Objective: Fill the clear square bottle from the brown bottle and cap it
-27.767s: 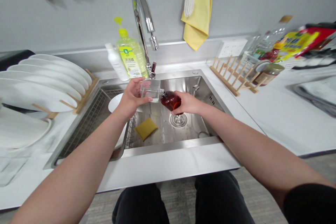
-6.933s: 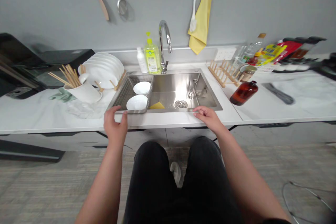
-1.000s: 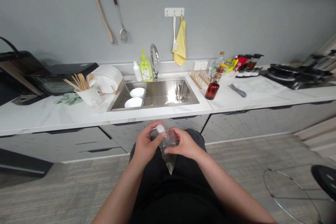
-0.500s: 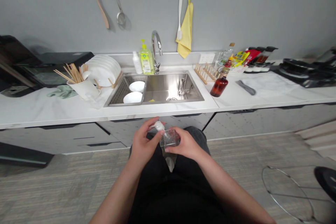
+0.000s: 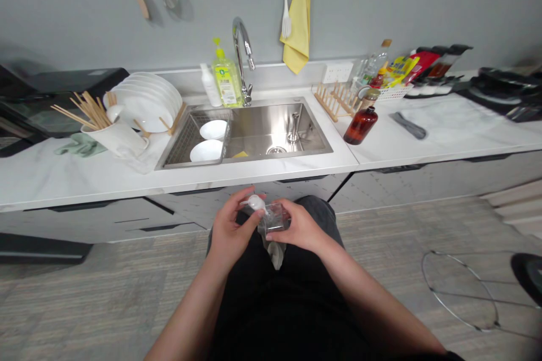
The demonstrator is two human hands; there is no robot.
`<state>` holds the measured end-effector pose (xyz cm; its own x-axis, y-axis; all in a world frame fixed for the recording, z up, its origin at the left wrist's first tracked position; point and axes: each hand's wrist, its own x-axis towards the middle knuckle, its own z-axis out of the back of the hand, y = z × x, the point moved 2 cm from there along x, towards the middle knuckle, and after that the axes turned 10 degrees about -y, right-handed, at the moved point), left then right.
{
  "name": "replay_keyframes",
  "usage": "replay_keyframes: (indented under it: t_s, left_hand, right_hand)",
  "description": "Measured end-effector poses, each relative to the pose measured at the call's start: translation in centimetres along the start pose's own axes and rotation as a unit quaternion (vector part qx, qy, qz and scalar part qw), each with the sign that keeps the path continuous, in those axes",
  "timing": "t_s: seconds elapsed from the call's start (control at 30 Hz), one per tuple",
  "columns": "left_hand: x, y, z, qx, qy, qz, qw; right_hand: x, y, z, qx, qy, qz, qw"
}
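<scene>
Over my lap, my right hand (image 5: pixel 298 227) is shut around a small square clear bottle (image 5: pixel 274 218). My left hand (image 5: pixel 231 223) pinches a small white cap or pump head (image 5: pixel 256 202) in its fingertips, right at the bottle's top corner. I cannot tell whether the cap is seated on the neck. Below the bottle a pale tapered piece (image 5: pixel 276 255) hangs against my dark trousers (image 5: pixel 271 304). It may be cloth, but the picture does not settle that.
Ahead stands a white marble counter (image 5: pixel 84 177) with a steel sink (image 5: pixel 265 138) holding white bowls in a wire rack. An amber bottle (image 5: pixel 361 126) stands right of the sink. Stacked plates (image 5: pixel 146 101) and a chopstick cup (image 5: pixel 118 138) are on the left.
The amber bottle has gone from my right hand to the counter, and the clear bottle has moved from over the sink to my lap. In the last second the view tilted down slightly.
</scene>
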<state>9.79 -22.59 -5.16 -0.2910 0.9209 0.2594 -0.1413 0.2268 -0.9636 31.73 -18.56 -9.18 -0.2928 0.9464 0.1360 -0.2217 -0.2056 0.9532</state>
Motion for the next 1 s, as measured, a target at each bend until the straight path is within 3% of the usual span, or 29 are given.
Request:
replay_keyframes:
  t_s: [0.53, 0.7, 1.0]
  left_hand:
    - [-0.1, -0.5, -0.7, -0.017, -0.002, -0.004, 1.000]
    - [-0.4, -0.6, 0.0, -0.025, -0.029, -0.008, 0.999]
    - [0.0, -0.2, 2.4, 0.017, -0.023, -0.011, 1.000]
  right_hand:
    - [-0.2, 0.6, 0.7, -0.004, -0.004, 0.005, 1.000]
    - [-0.6, 1.2, 0.5, -0.005, 0.002, 0.021, 1.000]
    - [-0.3, 0.7, -0.1, 0.001, 0.006, 0.013, 1.000]
